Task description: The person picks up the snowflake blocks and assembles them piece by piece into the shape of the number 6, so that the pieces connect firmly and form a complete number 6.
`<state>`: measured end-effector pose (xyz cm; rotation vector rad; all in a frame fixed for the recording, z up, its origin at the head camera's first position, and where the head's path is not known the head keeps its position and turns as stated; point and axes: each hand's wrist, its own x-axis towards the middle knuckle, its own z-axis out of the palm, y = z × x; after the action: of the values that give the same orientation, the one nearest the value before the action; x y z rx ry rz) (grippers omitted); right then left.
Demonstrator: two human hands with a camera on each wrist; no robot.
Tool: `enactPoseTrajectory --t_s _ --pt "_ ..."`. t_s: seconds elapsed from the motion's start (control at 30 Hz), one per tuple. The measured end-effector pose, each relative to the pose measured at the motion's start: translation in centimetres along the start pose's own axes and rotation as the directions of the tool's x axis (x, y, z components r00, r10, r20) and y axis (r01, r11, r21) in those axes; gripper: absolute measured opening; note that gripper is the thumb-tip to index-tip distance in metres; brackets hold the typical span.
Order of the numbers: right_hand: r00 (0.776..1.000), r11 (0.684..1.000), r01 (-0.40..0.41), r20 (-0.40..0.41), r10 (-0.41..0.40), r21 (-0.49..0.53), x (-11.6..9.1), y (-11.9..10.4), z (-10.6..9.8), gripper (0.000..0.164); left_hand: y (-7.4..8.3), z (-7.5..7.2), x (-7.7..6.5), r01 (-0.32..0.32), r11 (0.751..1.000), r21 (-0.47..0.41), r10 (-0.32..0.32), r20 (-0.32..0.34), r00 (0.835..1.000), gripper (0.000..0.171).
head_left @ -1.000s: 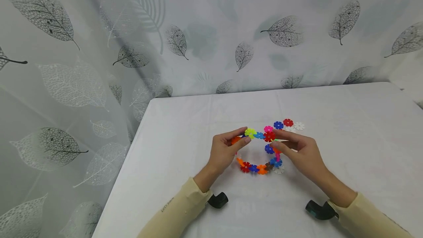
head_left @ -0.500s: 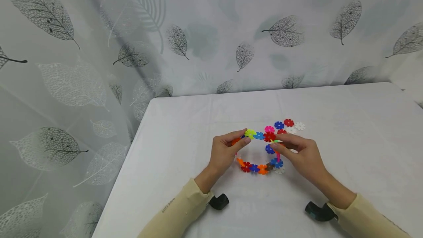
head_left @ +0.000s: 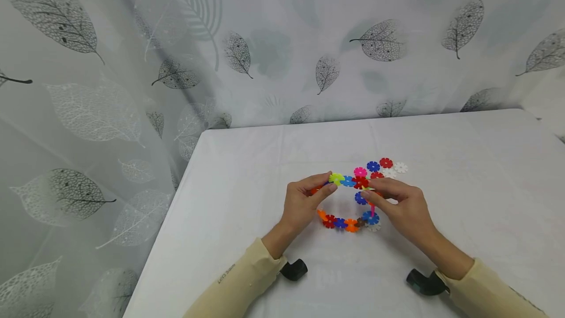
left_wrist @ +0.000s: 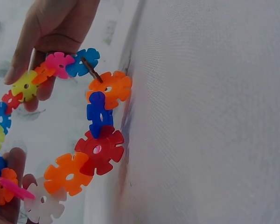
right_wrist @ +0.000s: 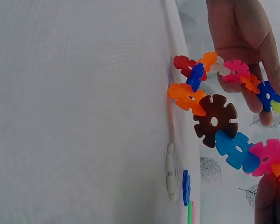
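Observation:
A ring of interlocking flower-shaped plastic discs (head_left: 351, 225) in mixed colours is held up between both hands, above the white table. My left hand (head_left: 301, 202) pinches it at the left, near a yellow disc (head_left: 336, 179). At the right, the thumb and fingers of my right hand (head_left: 407, 205) pinch the ring beside a red disc (head_left: 360, 182). The left wrist view shows the ring's red disc (left_wrist: 99, 151) low in the loop, with my right hand (left_wrist: 60, 28) above. In the right wrist view, a brown disc (right_wrist: 215, 122) hangs between blue and orange ones.
Loose discs lie on the table (head_left: 247, 175) behind and below the ring, among them a pink disc (head_left: 360, 172), a blue disc (head_left: 373, 166) and a white disc (head_left: 400, 167). A leaf-patterned curtain (head_left: 273, 63) hangs behind. Black wrist mounts (head_left: 293, 270) sit under both forearms.
My right fingers have drawn back slightly along the ring, uncovering a loose red disc behind. My left hand has shifted a little to the right. Both hands keep hold of the ring.

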<state>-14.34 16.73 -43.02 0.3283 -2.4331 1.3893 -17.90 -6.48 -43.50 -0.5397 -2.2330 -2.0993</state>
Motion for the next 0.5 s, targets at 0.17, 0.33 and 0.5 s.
enactPoseTrajectory --t_s 0.17,0.33,0.5 --pt "1.000 1.000 -0.003 0.017 0.003 -0.027 0.1 0.4 -0.1 0.026 0.2 -0.1 0.0 0.016 0.999 0.048 -0.017 0.019 1.000 0.034" --pt "1.000 1.000 -0.003 0.025 0.003 -0.012 0.2 0.8 -0.2 0.031 0.2 -0.3 -0.1 0.071 0.994 0.086 -0.076 0.061 0.995 0.040" --pt "1.000 1.000 -0.009 0.020 0.009 0.019 0.3 1.2 -0.4 0.035 0.0 -0.8 -0.1 0.167 0.981 0.102 -0.177 0.093 0.980 0.057"
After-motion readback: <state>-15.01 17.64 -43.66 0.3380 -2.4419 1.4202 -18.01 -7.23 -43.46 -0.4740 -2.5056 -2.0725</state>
